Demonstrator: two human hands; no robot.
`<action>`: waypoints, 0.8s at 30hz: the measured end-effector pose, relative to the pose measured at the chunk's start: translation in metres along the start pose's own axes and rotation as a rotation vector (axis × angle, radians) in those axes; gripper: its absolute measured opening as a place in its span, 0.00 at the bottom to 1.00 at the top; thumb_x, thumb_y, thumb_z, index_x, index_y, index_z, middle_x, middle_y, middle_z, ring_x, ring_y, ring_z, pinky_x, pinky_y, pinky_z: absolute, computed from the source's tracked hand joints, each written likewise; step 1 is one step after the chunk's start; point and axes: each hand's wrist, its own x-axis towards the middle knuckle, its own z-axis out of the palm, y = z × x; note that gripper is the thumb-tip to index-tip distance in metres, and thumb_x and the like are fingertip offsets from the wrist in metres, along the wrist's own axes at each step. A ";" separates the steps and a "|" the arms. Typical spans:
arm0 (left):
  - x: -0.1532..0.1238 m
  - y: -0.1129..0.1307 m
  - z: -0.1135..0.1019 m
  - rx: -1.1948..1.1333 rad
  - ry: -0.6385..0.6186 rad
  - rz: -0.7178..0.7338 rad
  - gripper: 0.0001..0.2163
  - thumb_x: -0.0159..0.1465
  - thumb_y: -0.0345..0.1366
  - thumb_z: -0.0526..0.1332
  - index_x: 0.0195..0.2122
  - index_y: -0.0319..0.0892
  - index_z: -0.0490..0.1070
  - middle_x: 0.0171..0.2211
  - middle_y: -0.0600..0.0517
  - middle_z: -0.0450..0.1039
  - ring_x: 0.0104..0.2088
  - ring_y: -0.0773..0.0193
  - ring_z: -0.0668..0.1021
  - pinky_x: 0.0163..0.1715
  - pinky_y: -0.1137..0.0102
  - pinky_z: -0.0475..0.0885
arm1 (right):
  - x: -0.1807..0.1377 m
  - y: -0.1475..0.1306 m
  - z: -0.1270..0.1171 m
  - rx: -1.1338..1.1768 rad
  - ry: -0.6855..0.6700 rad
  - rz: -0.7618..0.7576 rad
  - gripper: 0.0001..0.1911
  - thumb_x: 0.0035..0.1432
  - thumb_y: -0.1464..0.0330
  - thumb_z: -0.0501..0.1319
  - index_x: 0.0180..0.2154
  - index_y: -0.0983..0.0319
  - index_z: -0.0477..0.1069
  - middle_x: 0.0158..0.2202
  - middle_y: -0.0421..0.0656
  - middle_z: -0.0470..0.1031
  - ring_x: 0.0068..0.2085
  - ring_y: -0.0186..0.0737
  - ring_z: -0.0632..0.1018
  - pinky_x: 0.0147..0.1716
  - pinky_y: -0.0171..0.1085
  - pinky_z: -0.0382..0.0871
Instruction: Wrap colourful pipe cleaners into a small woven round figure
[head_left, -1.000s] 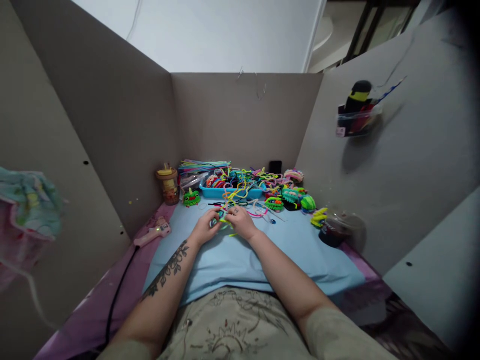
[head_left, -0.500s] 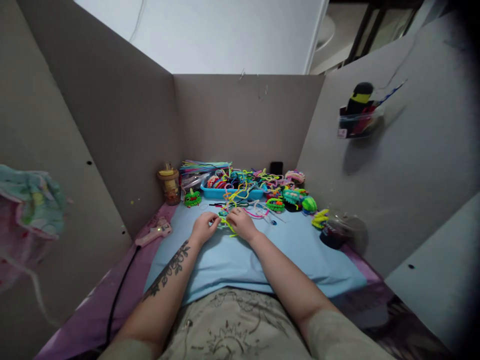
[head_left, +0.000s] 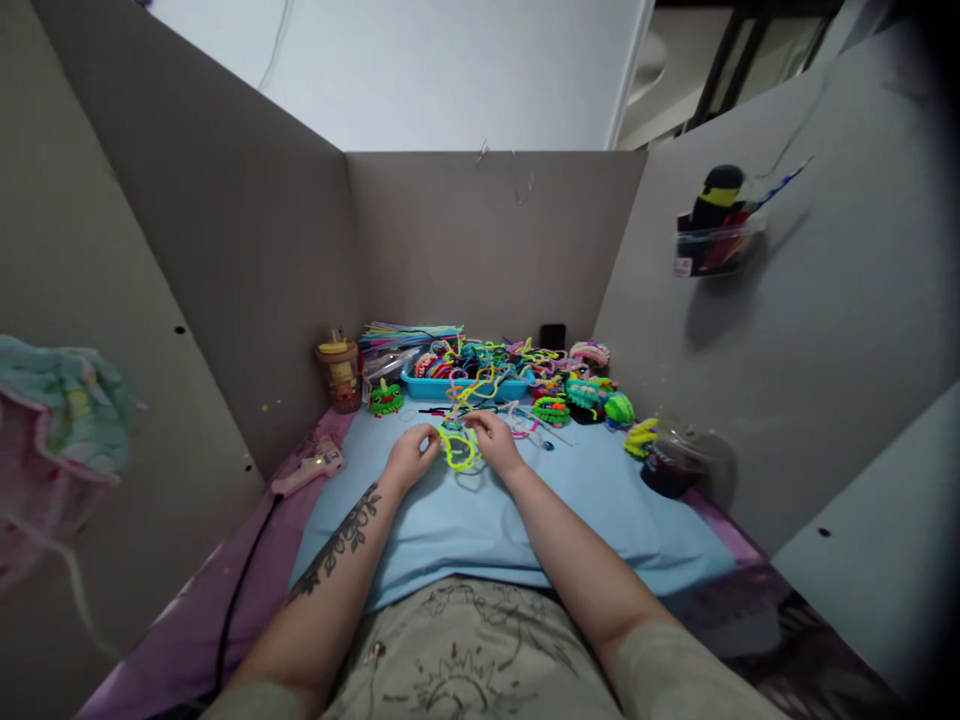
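Observation:
My left hand (head_left: 409,460) and my right hand (head_left: 491,438) are over the light blue mat (head_left: 487,520), fingers pinched on either side of a looped yellow-green pipe cleaner (head_left: 457,447) stretched between them. Just beyond lies a tangle of coloured pipe cleaners (head_left: 480,385) spilling from a blue tray (head_left: 420,385). My left forearm carries a dark tattoo.
Grey cardboard walls enclose the desk on three sides. A pink glue gun (head_left: 307,468) with a black cord lies left. A yellow-lidded jar (head_left: 339,372) stands at the back left. Small fuzzy pipe-cleaner figures (head_left: 592,395) sit back right, near a dark cup (head_left: 667,465). A clear holder (head_left: 716,240) hangs on the right wall.
My hands have drawn slightly apart, and the yellow-green pipe cleaner now shows as an open loop between them instead of being bunched under my fingers.

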 end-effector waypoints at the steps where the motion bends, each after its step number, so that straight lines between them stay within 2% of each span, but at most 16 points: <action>1: 0.000 0.000 0.000 -0.003 0.001 -0.005 0.05 0.62 0.34 0.54 0.33 0.44 0.69 0.32 0.51 0.74 0.35 0.61 0.75 0.38 0.66 0.70 | 0.001 0.001 -0.001 0.009 0.005 -0.001 0.15 0.60 0.76 0.51 0.41 0.62 0.75 0.36 0.46 0.77 0.41 0.42 0.76 0.43 0.41 0.69; 5: -0.001 0.001 0.000 -0.015 0.002 -0.016 0.04 0.62 0.34 0.54 0.33 0.44 0.68 0.34 0.51 0.75 0.37 0.60 0.76 0.39 0.66 0.71 | 0.000 -0.002 -0.001 0.030 -0.034 -0.053 0.14 0.53 0.77 0.58 0.38 0.59 0.76 0.40 0.44 0.75 0.45 0.42 0.74 0.49 0.43 0.66; 13: 0.000 -0.002 0.002 0.014 0.022 -0.087 0.04 0.61 0.34 0.54 0.31 0.44 0.66 0.31 0.51 0.74 0.34 0.60 0.76 0.35 0.66 0.71 | -0.006 -0.014 0.002 0.012 -0.159 -0.178 0.15 0.48 0.81 0.58 0.34 0.59 0.76 0.40 0.45 0.71 0.45 0.42 0.70 0.47 0.43 0.65; 15: 0.000 -0.004 0.002 0.028 0.048 -0.117 0.04 0.61 0.34 0.54 0.31 0.44 0.66 0.30 0.51 0.74 0.33 0.60 0.76 0.35 0.66 0.70 | -0.008 -0.018 0.001 0.004 -0.197 -0.210 0.13 0.46 0.79 0.60 0.33 0.59 0.76 0.41 0.45 0.70 0.46 0.43 0.69 0.48 0.43 0.64; 18: 0.001 -0.007 0.003 0.038 0.078 -0.146 0.03 0.61 0.34 0.54 0.31 0.44 0.66 0.29 0.52 0.74 0.32 0.61 0.76 0.34 0.66 0.70 | -0.011 -0.024 0.001 -0.009 -0.240 -0.244 0.07 0.46 0.71 0.67 0.31 0.59 0.75 0.43 0.44 0.70 0.47 0.44 0.68 0.49 0.45 0.63; 21: 0.001 -0.007 0.003 0.032 0.078 -0.153 0.03 0.61 0.34 0.55 0.30 0.44 0.66 0.29 0.52 0.74 0.32 0.61 0.76 0.34 0.66 0.70 | -0.011 -0.025 0.005 -0.019 -0.227 -0.223 0.06 0.51 0.64 0.66 0.28 0.60 0.74 0.38 0.44 0.72 0.44 0.44 0.69 0.47 0.43 0.63; 24: 0.001 -0.006 0.003 0.011 0.062 -0.131 0.03 0.60 0.33 0.55 0.29 0.45 0.64 0.33 0.50 0.76 0.36 0.59 0.77 0.37 0.64 0.71 | -0.009 -0.019 0.009 -0.015 -0.151 -0.143 0.13 0.61 0.65 0.57 0.26 0.60 0.71 0.31 0.43 0.71 0.38 0.41 0.70 0.42 0.40 0.64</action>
